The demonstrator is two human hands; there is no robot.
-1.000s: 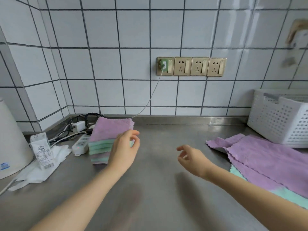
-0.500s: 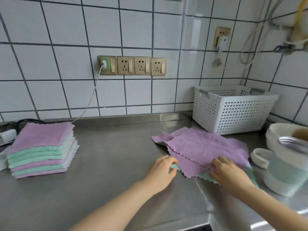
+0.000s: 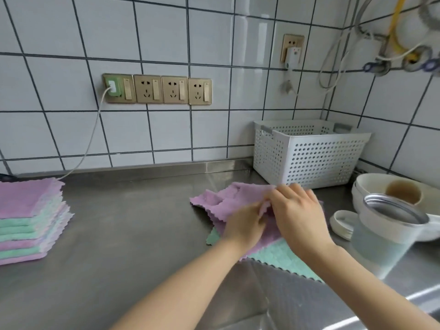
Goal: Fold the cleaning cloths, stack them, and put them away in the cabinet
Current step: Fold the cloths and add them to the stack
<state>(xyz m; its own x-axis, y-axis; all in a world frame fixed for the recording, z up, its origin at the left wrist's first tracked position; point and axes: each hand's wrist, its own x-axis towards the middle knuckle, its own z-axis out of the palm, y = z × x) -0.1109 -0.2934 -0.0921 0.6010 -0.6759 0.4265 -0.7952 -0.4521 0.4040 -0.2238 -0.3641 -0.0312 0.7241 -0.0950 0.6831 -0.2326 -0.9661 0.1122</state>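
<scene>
A stack of folded purple and green cloths [image 3: 28, 220] sits at the left of the steel counter [image 3: 133, 225]. Right of centre lies a loose pile of unfolded cloths: a purple cloth [image 3: 221, 198] on top and a green cloth [image 3: 281, 256] beneath, its near edge hanging over the counter's step. My left hand [image 3: 242, 222] pinches the purple cloth's near edge. My right hand [image 3: 297, 213] grips the same cloth beside it and lifts a fold of it toward the back. Much of the cloth is hidden under both hands.
A white perforated basket [image 3: 307, 153] stands at the back right against the tiled wall. White bowls [image 3: 392, 198] and a glass jar with a metal rim [image 3: 385, 234] crowd the right edge, with a small lid [image 3: 342, 222] beside them. A cable [image 3: 88, 141] hangs from the wall sockets [image 3: 157, 89].
The view swung right from the folded stack to the loose pile. Both hands moved onto the purple cloth, gripped its near edge and raised it over the pile.
</scene>
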